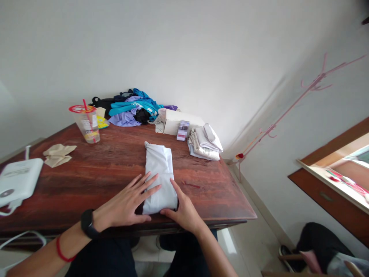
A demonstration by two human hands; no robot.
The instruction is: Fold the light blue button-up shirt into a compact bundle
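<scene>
A white cloth [160, 163], folded into a long narrow shape, lies on the dark wooden table close to its front edge. My left hand [128, 202] has its fingers spread, with the fingertips on the cloth's left side and the thumb by its lower left corner. At the lower right of the cloth is my right hand [186, 209], thumb and forefinger apart along the corner and right edge. Neither hand is closed on the cloth.
On the table [115, 154] stand a plastic cup with a straw [89, 125], a white device [20, 179], crumpled brown paper [59, 154], piled clothes [135, 107], a white box [173, 119] and folded white cloths [204, 142]. A pink coat rack [288, 109] stands right.
</scene>
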